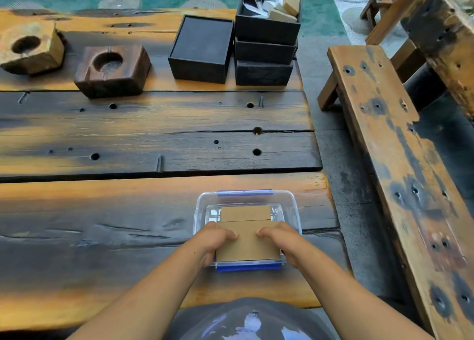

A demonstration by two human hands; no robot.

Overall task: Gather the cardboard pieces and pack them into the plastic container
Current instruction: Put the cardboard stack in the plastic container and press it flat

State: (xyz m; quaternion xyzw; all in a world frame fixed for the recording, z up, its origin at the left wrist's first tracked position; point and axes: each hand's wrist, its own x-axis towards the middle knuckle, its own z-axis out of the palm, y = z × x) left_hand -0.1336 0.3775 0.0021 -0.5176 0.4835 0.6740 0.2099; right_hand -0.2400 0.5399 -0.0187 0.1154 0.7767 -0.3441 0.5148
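Note:
A clear plastic container with blue clips stands on the near right part of the wooden table. A brown cardboard piece lies inside it at the far end. A larger cardboard piece sits over the container's near half, tilted toward me. My left hand grips its left edge, thumb on top. My right hand grips its right edge the same way. Both hands touch the container's sides.
Several black boxes stand at the table's far right, the top one holding papers and wooden bits. Two wooden blocks with round hollows sit far left. A wooden bench runs along the right.

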